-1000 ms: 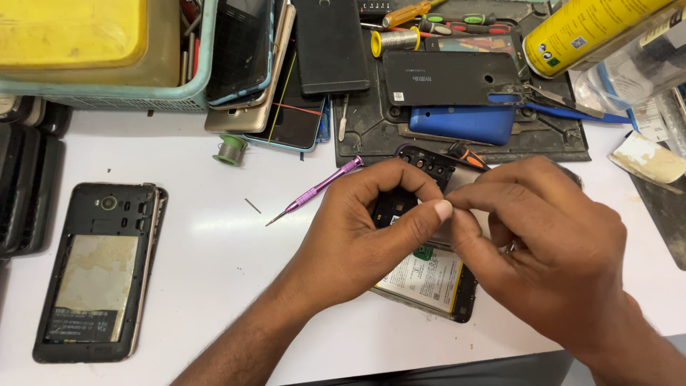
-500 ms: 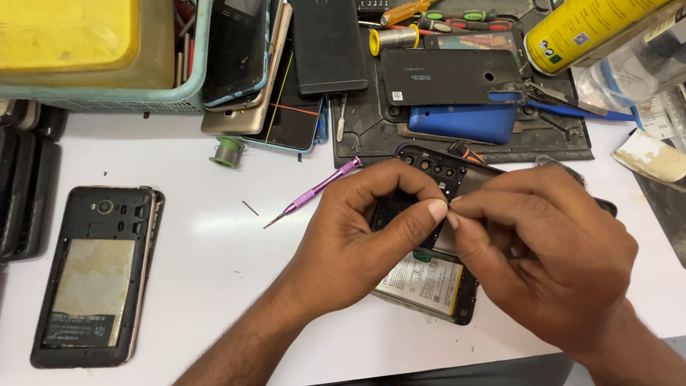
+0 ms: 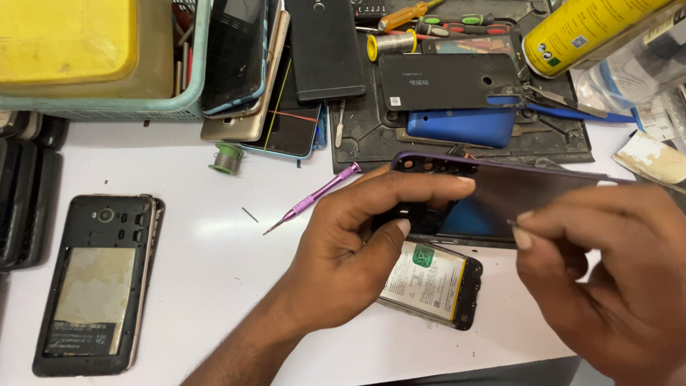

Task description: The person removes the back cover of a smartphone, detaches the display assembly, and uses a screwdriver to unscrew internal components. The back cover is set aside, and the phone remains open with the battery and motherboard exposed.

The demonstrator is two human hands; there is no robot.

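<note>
Hands at centre of the white counter (image 3: 214,243): your left hand (image 3: 350,257) closes its fingers (image 3: 429,187) on the camera end of a dark phone back cover (image 3: 500,193), thumb beneath, index along the top edge. Your right hand (image 3: 607,279) pinches the cover's lower edge between thumb and forefinger. You hold the cover tilted, lifted above the opened phone (image 3: 432,282), whose battery shows beneath it. A purple screwdriver (image 3: 314,196) lies just left of your left hand; a second opened phone (image 3: 96,282) lies well apart at far left.
</note>
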